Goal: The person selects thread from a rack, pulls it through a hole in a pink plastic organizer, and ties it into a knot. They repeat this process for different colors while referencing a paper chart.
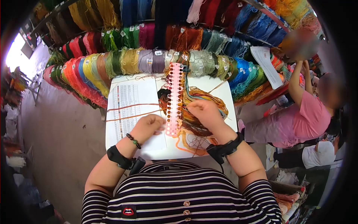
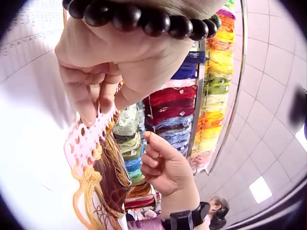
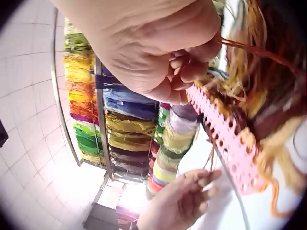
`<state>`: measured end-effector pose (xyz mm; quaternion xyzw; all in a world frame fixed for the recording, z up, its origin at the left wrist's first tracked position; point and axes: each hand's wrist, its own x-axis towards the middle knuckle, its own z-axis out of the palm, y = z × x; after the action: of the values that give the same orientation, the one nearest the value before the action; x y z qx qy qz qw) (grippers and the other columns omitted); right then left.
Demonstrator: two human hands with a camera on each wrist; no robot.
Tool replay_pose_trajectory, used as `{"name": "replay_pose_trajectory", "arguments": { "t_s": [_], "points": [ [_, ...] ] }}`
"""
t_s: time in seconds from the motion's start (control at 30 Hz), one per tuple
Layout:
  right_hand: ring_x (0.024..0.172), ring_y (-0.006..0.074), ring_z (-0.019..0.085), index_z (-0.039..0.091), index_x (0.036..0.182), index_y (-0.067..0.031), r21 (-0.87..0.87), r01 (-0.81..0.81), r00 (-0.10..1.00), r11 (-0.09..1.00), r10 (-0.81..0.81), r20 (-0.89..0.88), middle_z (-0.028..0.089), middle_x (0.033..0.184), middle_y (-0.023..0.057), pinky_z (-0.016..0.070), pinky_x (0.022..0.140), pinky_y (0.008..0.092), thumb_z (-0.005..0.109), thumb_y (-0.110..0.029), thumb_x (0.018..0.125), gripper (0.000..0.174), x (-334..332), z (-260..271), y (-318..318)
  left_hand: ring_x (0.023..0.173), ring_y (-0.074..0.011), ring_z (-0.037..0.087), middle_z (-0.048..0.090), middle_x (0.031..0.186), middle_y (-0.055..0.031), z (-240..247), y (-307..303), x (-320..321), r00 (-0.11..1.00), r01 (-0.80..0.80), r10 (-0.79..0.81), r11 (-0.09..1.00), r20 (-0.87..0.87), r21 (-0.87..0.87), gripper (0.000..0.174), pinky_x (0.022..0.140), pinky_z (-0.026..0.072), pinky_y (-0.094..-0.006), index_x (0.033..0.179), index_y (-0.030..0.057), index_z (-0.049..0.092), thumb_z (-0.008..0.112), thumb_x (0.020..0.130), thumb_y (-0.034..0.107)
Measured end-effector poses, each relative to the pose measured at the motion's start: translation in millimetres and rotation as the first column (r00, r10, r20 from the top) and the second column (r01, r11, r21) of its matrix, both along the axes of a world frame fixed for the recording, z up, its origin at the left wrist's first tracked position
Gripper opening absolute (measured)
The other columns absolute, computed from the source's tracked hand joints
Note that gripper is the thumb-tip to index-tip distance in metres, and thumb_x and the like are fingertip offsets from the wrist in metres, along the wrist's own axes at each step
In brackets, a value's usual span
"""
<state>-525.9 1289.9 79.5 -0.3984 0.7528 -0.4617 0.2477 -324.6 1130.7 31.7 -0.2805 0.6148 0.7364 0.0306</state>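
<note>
A long pink thread card [image 1: 173,100] with punched holes along its edges lies upright on the white table. Several threads hang from its right-side holes in a mixed bundle [image 1: 218,102]. At the card's lower left, my left hand [image 1: 149,125] has curled fingers. The right wrist view shows its fingertips pinching a brown thread [image 3: 211,153] that runs up to the card. My right hand [image 1: 203,112] is over the bundle, right of the card. From its curled fingers a reddish-brown strand [image 3: 254,49] stretches out; the pinch itself is partly hidden by the palm.
A printed chart [image 1: 128,93] lies under the left side, with two brown strands [image 1: 134,107] across it. Rows of labelled thread skeins [image 1: 130,61] curve around the table's back. Orange thread [image 1: 186,148] loops near the front edge. A person in pink [image 1: 298,115] stands at right.
</note>
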Motion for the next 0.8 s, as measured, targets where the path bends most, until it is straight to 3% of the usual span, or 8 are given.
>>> {"name": "replay_pose_trajectory", "arguments": {
  "t_s": [0.07,0.17,0.2,0.3,0.63,0.8],
  "points": [
    [0.067,0.0098,0.060,0.069,0.096,0.0037,0.039,-0.097,0.995,0.995,0.097,-0.011,0.070,0.079,0.0043,0.0480,0.061,0.0253,0.066,-0.018,0.086,0.024,13,-9,-11,0.092,-0.0100,0.061,0.064,0.106,-0.0006,7,0,-6,0.996,-0.091,0.090,0.996,0.011,0.010,0.017,0.075,0.0500,-0.0246,0.103,0.0065,0.060,0.051,0.096,0.019],
    [0.061,0.0104,0.060,0.069,0.096,0.0036,0.121,-0.095,0.994,0.988,0.088,0.061,0.067,0.073,0.0051,0.0478,0.057,0.0256,0.066,-0.020,0.086,0.026,24,-32,-29,0.093,-0.0106,0.061,0.063,0.106,0.0007,3,-1,-18,0.984,-0.176,0.176,0.984,0.018,0.006,0.016,0.074,0.0500,-0.0253,0.107,0.0079,0.058,0.051,0.096,0.018],
    [0.054,0.0147,0.060,0.069,0.089,0.0016,0.134,-0.076,0.977,0.988,0.046,0.210,0.065,0.066,0.0102,0.0471,0.053,0.0299,0.062,-0.020,0.087,0.023,27,-39,-34,0.093,-0.0108,0.061,0.064,0.105,0.0003,0,-2,-22,0.982,-0.186,0.186,0.983,0.022,0.005,0.017,0.074,0.0500,-0.0253,0.108,0.0078,0.057,0.051,0.095,0.017],
    [0.052,0.0142,0.058,0.068,0.085,0.0019,0.144,-0.067,0.953,0.987,0.021,0.302,0.063,0.061,0.0088,0.0464,0.051,0.0297,0.059,-0.022,0.089,0.026,29,-51,-41,0.091,-0.0104,0.061,0.064,0.103,-0.0014,-4,-2,-29,0.980,-0.199,0.199,0.980,-0.010,-0.014,0.021,0.073,0.0499,-0.0245,0.114,0.0065,0.052,0.052,0.094,0.013],
    [0.051,0.0153,0.059,0.066,0.079,0.0017,0.197,-0.030,0.956,0.980,-0.030,0.292,0.064,0.061,0.0086,0.0474,0.051,0.0297,0.056,-0.021,0.087,0.026,25,-49,-39,0.072,-0.0090,0.061,0.065,0.093,-0.0051,-24,-3,-48,0.964,-0.186,0.186,0.982,-0.190,0.017,0.036,0.059,0.0472,-0.0189,0.120,0.0027,0.043,0.058,0.087,-0.002],
    [0.052,0.0154,0.059,0.065,0.078,0.0021,0.230,-0.047,0.967,0.972,-0.013,0.255,0.064,0.061,0.0088,0.0483,0.052,0.0298,0.057,-0.021,0.086,0.026,24,-37,-39,0.070,-0.0083,0.061,0.066,0.086,-0.0063,-17,-1,-51,0.975,-0.175,0.167,0.983,-0.147,-0.046,0.044,0.058,0.0484,-0.0203,0.124,0.0004,0.042,0.061,0.083,-0.004]
  ]
}}
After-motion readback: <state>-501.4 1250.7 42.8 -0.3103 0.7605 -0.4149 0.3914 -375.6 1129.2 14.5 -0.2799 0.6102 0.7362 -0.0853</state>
